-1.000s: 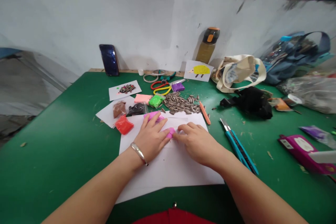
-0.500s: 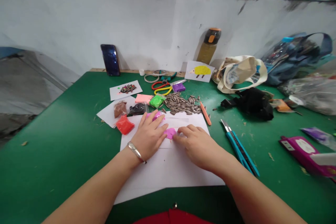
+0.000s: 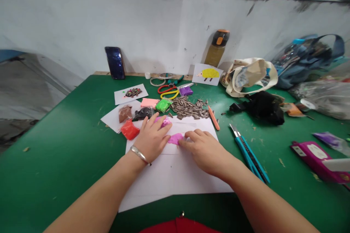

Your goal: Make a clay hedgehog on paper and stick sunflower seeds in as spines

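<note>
A flat patch of pink modelling clay [image 3: 175, 138] lies on a small white card [image 3: 172, 149] between my hands. My left hand [image 3: 154, 133] rests open, palm down and fingers spread, its thumb at the clay's left edge. Beyond its fingertips is a shiny packet of purple-pink clay [image 3: 164, 121], partly covered by the hand. At the clay's right edge, my right hand [image 3: 204, 150] has its fingers curled and closed on it, thumb tip pressing there. Under both hands spreads larger white paper [image 3: 175, 178].
Sunflower seeds [image 3: 188, 108] lie in a pile behind the paper, beside an orange tool [image 3: 213, 118]. Clay packets in red [image 3: 130, 129], black [image 3: 143, 113] and green [image 3: 163, 105] sit left of them. A utility knife [image 3: 250, 156] with exposed blade lies at the right. A hedgehog picture [image 3: 207, 74] leans behind.
My left hand has shifted slightly left, its fingers drawing back from the clay, so more of the pink patch shows. My right hand stays at the clay's right edge.
</note>
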The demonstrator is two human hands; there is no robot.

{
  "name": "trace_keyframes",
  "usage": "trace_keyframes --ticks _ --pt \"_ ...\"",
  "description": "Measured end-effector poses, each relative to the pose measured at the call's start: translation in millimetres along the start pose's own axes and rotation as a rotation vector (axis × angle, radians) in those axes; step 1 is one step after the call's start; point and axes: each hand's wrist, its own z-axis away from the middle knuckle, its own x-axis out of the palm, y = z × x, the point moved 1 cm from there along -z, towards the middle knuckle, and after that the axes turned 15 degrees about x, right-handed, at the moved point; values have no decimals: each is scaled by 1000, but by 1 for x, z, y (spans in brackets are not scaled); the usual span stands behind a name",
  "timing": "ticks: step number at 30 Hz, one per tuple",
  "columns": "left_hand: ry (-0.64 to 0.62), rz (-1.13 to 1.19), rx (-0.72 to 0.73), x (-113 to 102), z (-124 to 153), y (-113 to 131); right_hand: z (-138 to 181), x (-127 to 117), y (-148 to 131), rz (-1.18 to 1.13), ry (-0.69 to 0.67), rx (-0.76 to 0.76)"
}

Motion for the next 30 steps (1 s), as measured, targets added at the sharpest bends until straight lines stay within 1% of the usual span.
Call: trace_keyframes --ticks 2,11,16,19,24,27,30 --pt "-14 17 0 1 0 1 2 -1 0 -3 -14 -14" --pt "7 15 -50 4 2 -5 -1 -2 6 -90 -61 -13" --pt "37 33 -63 7 3 -8 -1 -1 3 -31 -22 -3" --pt "43 42 -66 10 4 -10 0 -2 2 -11 -29 -8" --pt "39 38 -56 11 4 -11 0 -3 6 -39 -48 -31" --pt "24 29 -59 10 3 -11 -1 -1 6 -74 -40 -30" --pt "16 29 -61 10 4 -12 -1 1 3 -60 -21 -28"
